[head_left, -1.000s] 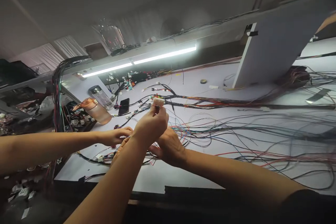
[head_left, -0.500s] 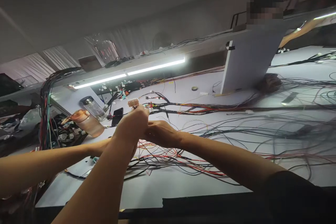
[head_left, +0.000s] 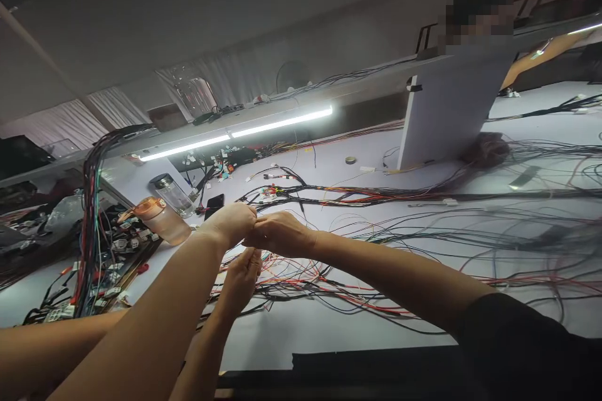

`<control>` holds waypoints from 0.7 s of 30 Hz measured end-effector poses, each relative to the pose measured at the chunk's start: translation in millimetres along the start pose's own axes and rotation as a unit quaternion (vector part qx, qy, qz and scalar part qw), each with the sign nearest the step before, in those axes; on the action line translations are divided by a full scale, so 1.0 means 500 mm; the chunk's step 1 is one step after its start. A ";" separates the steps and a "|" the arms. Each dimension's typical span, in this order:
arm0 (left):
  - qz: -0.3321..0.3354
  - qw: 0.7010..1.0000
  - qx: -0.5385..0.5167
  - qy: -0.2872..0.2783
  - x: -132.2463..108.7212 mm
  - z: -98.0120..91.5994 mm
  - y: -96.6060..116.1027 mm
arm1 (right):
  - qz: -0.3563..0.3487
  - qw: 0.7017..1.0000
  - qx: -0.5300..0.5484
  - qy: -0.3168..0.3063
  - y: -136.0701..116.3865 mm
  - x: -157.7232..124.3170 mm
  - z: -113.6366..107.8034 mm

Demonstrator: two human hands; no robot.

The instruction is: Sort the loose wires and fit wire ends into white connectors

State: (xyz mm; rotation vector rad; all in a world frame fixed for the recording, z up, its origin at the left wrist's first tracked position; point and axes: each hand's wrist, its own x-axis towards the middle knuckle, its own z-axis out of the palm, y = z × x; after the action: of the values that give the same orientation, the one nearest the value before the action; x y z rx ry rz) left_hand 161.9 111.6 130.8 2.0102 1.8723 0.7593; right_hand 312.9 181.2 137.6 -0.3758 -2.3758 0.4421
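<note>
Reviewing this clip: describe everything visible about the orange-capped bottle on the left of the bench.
The orange-capped bottle looks like translucent, orange-tinted plastic with a darker orange cap and a small loop or strap at the cap end. In this tilted view it leans, cap toward the upper left; whether it stands or lies cannot be told. It sits on the white bench, close beside a clear dark-lidded bottle, near bundled wires. No hand touches it.
</note>
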 end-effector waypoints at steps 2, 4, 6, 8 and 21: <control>-0.040 0.997 -0.060 0.007 -0.062 0.050 -0.039 | 0.000 1.000 -0.004 0.013 0.005 -0.008 0.012; -0.067 0.993 -0.102 -0.010 -0.102 0.075 -0.063 | 0.004 1.000 -0.015 0.027 0.011 -0.018 0.021; -0.079 0.990 -0.111 -0.032 -0.122 0.079 -0.072 | 0.007 0.999 -0.029 0.037 0.019 -0.028 0.029; -0.089 0.988 -0.112 -0.052 -0.131 0.073 -0.073 | 0.004 0.998 -0.043 0.046 0.029 -0.036 0.036; -0.091 0.990 -0.054 -0.093 -0.194 0.035 -0.060 | -0.010 0.993 -0.083 0.085 0.059 -0.055 0.096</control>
State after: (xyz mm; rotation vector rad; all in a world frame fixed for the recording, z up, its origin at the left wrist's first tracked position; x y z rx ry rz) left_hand 145.2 22.0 82.7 1.7507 1.8343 0.5895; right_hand 305.1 187.2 75.5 -0.4453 -2.2542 0.1959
